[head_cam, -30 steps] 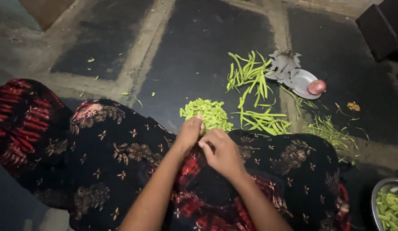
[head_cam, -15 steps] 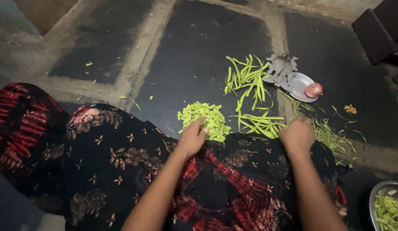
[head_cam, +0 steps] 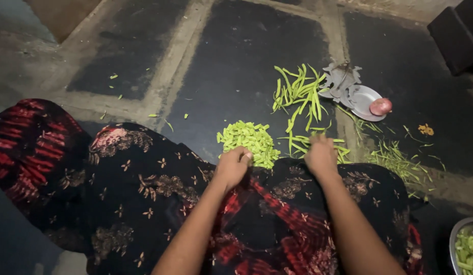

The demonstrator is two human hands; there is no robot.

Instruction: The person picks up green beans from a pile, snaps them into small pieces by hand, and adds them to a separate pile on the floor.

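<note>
The left hand (head_cam: 234, 165) is held curled, fingers together, at the edge of the heap of chopped green beans (head_cam: 249, 141) on the dark floor, while the right hand (head_cam: 322, 154) is laid fingers-down on the whole beans (head_cam: 300, 91), its grip not discernible.

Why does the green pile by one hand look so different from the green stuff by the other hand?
The chopped bean pile by the left hand is made of short bits; the whole beans beyond the right hand are long thin pods. The chopped bits sit heaped in one tight mound, while the long pods lie spread out loosely, pointing different ways. The chopped pile looks paler and yellower green. Both lie straight on the dark floor.
</note>
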